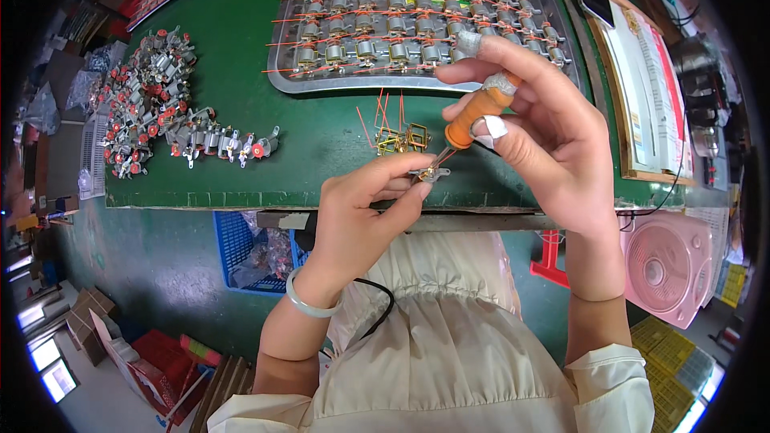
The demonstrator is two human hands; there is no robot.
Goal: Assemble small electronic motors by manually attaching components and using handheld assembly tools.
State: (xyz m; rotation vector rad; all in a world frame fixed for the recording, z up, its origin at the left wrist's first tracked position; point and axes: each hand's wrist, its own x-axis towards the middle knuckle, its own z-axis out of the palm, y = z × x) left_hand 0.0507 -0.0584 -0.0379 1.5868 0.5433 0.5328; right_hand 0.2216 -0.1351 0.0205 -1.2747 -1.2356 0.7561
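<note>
Brass frames between left hand and tray

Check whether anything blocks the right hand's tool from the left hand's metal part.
Nothing visible does: the orange-handled tool in the right hand points straight at the small metal part in the left hand. The brassy frames lie left of that line.

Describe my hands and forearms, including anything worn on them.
Both hands are ungloved. The left hand has a smooth, pale round bangle at its wrist. The right hand has a white wrap on the thumb and a greyish-white wrap on another fingertip. Cream sleeves leave the forearms bare.
</note>
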